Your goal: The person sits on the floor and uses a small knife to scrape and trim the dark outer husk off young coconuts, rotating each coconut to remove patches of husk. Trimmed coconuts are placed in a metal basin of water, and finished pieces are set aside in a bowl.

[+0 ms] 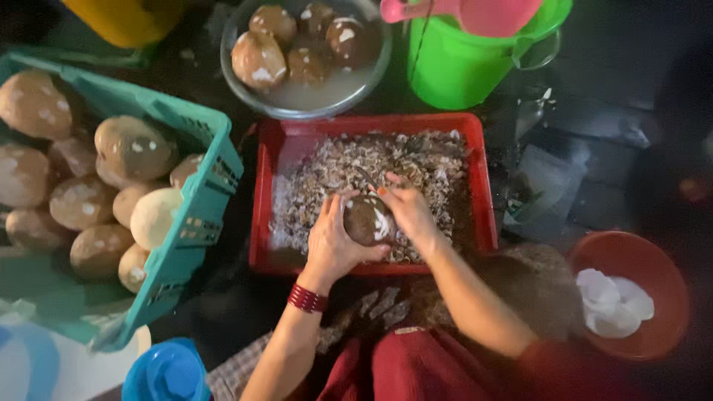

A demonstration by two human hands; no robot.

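Underfoot dark wet floor point(609, 67); both hands, left hand point(332, 241) and right hand point(407, 212), closed round coconut point(365, 220) over red tray point(261, 186).

Both hands cover much of the brown coconut point(368, 220). The teal crate point(189, 223) and yellow container point(126, 18) run off-frame at left and far edges.

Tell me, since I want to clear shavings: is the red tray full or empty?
Mostly full: brown and white peelings cover the red tray, leaving only its left edge bare.

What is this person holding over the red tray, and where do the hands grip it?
A brown coconut, cupped by its round sides: left hand beneath and beside it, right hand on its other side.
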